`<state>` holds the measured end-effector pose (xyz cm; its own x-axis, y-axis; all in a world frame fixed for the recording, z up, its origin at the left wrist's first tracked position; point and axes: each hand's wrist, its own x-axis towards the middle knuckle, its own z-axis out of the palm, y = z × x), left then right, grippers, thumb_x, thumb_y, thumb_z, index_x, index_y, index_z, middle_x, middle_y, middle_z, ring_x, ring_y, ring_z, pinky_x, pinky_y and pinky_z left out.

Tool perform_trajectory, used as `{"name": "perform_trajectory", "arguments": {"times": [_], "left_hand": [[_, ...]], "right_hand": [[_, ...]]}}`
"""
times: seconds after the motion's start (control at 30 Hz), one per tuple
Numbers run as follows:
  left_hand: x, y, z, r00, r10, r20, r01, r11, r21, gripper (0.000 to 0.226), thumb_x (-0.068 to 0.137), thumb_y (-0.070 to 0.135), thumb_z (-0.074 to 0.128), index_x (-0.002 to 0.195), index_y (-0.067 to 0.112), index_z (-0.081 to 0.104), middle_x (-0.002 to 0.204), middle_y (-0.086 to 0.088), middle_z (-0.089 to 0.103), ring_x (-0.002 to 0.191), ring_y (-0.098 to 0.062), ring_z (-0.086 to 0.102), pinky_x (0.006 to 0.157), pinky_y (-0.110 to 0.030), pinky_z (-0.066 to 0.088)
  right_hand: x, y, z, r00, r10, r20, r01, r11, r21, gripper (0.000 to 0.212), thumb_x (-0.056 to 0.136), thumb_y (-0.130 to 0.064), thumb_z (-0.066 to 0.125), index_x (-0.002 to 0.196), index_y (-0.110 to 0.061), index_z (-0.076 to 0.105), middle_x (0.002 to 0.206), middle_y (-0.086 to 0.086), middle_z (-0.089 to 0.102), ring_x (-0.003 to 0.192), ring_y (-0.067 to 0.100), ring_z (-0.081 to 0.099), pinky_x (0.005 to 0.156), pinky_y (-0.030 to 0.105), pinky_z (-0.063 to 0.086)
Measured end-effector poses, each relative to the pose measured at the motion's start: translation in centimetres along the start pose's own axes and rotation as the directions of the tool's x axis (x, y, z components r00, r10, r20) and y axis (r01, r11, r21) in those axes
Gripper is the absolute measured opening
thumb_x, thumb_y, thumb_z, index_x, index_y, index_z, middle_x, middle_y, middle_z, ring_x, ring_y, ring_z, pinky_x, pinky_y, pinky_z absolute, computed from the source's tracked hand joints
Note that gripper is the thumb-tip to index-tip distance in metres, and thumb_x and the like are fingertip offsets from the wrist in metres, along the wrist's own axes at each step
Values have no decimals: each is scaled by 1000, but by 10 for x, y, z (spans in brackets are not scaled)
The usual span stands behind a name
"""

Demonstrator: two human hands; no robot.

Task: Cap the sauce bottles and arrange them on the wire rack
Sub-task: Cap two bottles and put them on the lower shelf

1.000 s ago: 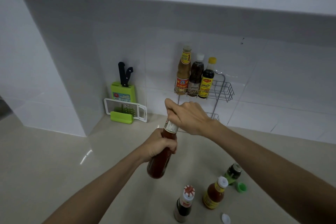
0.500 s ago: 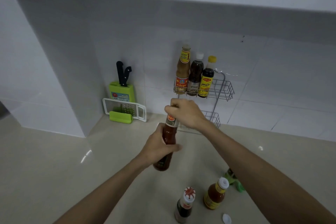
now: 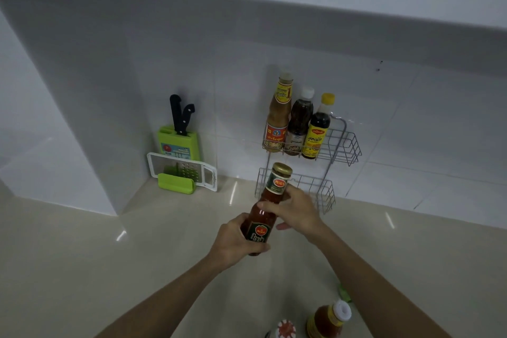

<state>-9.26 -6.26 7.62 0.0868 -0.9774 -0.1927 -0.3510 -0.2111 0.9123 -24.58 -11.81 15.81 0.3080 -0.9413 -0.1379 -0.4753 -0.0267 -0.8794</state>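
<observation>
Beige countertop [image 3: 82, 269] before the wire rack [image 3: 340, 145]: your left hand [image 3: 233, 244] clasps the red sauce bottle [image 3: 264, 214] low, your right hand [image 3: 295, 210] wraps its neck below the gold cap [image 3: 282, 169].

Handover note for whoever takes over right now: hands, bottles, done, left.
Left hand: holding the red sauce bottle low on its body, off the counter.
Right hand: gripping the same bottle at its neck, below the gold cap, which is on.
Wire rack: three capped bottles on the top tier; lower tier looks empty.
Counter: orange bottle and red-patterned-cap bottle, both capped.
Left: rack the held bottle, then those two.
</observation>
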Motion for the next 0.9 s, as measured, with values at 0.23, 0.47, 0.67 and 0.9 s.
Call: {"name": "perform_trajectory", "arguments": {"times": [0.23,0.47,0.67,0.9], "left_hand": [[81,-4,-24,956,-81,281,72,996,44,90,72,-1,65,150,19,25,155,-2,30,141,-15,29,106,-25,33],[140,0,-19,965,-195,174,198,980,-1,92,72,-8,49,152,24,16,161,1,18,146,-21,22,109,-35,36],[166,2,-3,935,-269,230,282,959,-27,94,73,-10,48,153,20,9,162,-5,15,147,-26,18,111,-36,33],[178,-3,8,930,-287,229,318,942,-109,88,75,-9,51,153,11,15,159,-6,22,145,-25,24,100,-28,33]], "right_hand": [[54,31,-3,912,-79,-402,50,995,-81,44,68,-26,85,106,-15,65,96,0,70,89,21,67,80,37,55],[93,46,7,864,-128,-487,121,992,-46,46,70,-15,84,109,-6,61,96,0,65,84,5,58,66,-3,40],[119,65,25,897,-121,-425,93,992,-86,39,72,-26,79,105,-25,59,103,0,66,95,16,63,81,41,57],[144,65,18,902,-38,-430,-23,990,-136,35,78,-17,77,108,-6,62,95,2,65,85,11,55,69,18,39]]}}
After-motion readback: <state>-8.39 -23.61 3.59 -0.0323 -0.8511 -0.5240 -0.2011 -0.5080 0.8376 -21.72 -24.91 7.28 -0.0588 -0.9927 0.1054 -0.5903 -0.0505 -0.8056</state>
